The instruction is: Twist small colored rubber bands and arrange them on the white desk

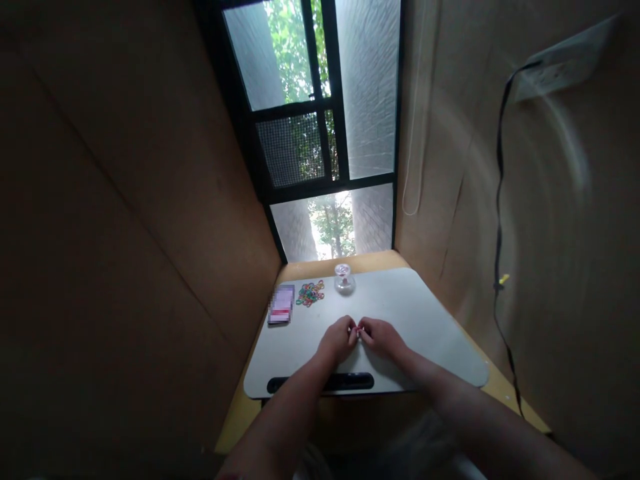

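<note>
My left hand [341, 339] and my right hand [382, 338] meet over the near middle of the white table top [435, 320]. Both are closed, fingertips pinched together around one small pink-red thing [357, 331]. Most of it is covered by the fingers, so its kind cannot be made out. Beyond the hands stands a small clear jar [344, 285] with something pinkish at its top. To the left of the jar lies a loose pile of small, multicoloured, loop-like bands [311, 293]. Neither hand touches the jar or the pile.
A phone [281, 305] with a lit screen lies at the table top's left edge. A black slot [350, 381] runs along the near edge, partly under my left forearm. Walls close in on both sides. A black cable [499, 200] hangs down the right wall from a socket plate.
</note>
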`<state>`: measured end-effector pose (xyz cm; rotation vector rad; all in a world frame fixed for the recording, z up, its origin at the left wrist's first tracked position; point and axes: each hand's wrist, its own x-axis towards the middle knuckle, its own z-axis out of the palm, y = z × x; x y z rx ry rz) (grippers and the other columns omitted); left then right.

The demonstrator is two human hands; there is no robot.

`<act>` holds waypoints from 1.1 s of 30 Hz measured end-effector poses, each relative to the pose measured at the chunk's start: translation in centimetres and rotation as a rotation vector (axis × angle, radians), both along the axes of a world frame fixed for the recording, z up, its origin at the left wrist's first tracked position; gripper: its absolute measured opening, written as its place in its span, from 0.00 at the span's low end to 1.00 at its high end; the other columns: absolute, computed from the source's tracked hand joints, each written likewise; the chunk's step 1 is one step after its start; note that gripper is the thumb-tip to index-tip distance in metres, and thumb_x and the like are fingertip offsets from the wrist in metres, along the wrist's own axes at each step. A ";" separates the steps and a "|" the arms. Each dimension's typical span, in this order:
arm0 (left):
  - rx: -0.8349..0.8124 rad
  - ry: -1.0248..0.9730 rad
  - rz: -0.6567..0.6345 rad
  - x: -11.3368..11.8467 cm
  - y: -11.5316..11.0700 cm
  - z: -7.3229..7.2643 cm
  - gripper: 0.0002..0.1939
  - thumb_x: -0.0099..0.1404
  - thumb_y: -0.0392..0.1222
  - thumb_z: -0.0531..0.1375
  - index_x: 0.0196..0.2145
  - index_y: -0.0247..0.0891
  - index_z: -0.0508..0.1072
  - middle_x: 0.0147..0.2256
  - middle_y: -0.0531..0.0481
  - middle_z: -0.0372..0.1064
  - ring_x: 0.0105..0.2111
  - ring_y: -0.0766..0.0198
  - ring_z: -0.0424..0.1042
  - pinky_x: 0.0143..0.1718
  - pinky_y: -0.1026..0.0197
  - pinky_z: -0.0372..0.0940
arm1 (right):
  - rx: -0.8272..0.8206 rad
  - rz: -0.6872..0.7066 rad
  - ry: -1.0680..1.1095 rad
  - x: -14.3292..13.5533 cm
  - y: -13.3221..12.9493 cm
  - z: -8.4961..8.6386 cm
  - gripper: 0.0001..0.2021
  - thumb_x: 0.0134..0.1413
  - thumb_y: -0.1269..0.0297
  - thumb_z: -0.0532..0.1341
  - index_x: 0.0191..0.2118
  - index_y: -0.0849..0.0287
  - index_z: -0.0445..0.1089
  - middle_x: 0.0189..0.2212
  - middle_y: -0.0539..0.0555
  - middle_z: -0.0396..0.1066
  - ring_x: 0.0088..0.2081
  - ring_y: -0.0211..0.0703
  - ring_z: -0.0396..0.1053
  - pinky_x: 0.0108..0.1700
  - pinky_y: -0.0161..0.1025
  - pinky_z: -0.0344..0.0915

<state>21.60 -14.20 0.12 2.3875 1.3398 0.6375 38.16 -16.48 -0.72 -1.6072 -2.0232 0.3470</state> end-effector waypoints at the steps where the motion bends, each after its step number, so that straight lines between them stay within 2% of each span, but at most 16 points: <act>1: 0.004 0.001 0.006 0.0 0.0 0.0 0.08 0.65 0.42 0.50 0.37 0.39 0.67 0.33 0.49 0.69 0.32 0.63 0.66 0.34 0.62 0.58 | 0.004 -0.001 0.004 0.0 0.0 0.0 0.09 0.56 0.63 0.55 0.36 0.57 0.71 0.29 0.52 0.72 0.30 0.39 0.65 0.33 0.35 0.51; 8: -0.016 0.018 0.033 0.1 -0.2 0.2 0.09 0.66 0.43 0.51 0.38 0.38 0.68 0.34 0.49 0.70 0.32 0.64 0.66 0.34 0.63 0.57 | -0.013 -0.039 -0.008 -0.2 0.2 -0.1 0.09 0.57 0.62 0.54 0.37 0.57 0.71 0.30 0.53 0.73 0.31 0.39 0.65 0.33 0.35 0.50; 15: 0.001 -0.041 0.019 0.0 0.0 -0.6 0.09 0.65 0.45 0.52 0.38 0.40 0.69 0.34 0.50 0.71 0.32 0.64 0.68 0.35 0.64 0.59 | 0.005 -0.050 -0.026 -0.1 0.4 -0.6 0.09 0.58 0.62 0.54 0.35 0.57 0.70 0.29 0.52 0.73 0.31 0.39 0.66 0.32 0.34 0.50; 22: 0.001 -0.082 -0.001 -0.3 0.5 -1.1 0.08 0.63 0.45 0.54 0.37 0.41 0.68 0.31 0.52 0.71 0.28 0.66 0.67 0.31 0.65 0.58 | 0.031 -0.024 -0.012 0.1 0.6 -0.9 0.09 0.58 0.61 0.54 0.34 0.57 0.69 0.28 0.51 0.72 0.29 0.38 0.65 0.31 0.34 0.50; 28: -0.023 -0.129 0.056 0.0 1.0 -1.3 0.06 0.63 0.44 0.55 0.35 0.40 0.67 0.30 0.52 0.71 0.27 0.66 0.68 0.29 0.64 0.56 | 0.033 -0.038 -0.023 -0.1 0.2 -0.4 0.12 0.60 0.59 0.52 0.32 0.58 0.68 0.28 0.52 0.71 0.30 0.39 0.64 0.32 0.34 0.50; 33: -0.031 -0.136 0.136 0.7 1.2 -1.4 0.05 0.62 0.42 0.55 0.34 0.40 0.67 0.30 0.51 0.72 0.29 0.65 0.68 0.29 0.64 0.56 | 0.048 -0.034 -0.026 -0.2 -0.1 -0.1 0.10 0.59 0.61 0.52 0.33 0.58 0.68 0.28 0.52 0.71 0.29 0.38 0.64 0.32 0.34 0.50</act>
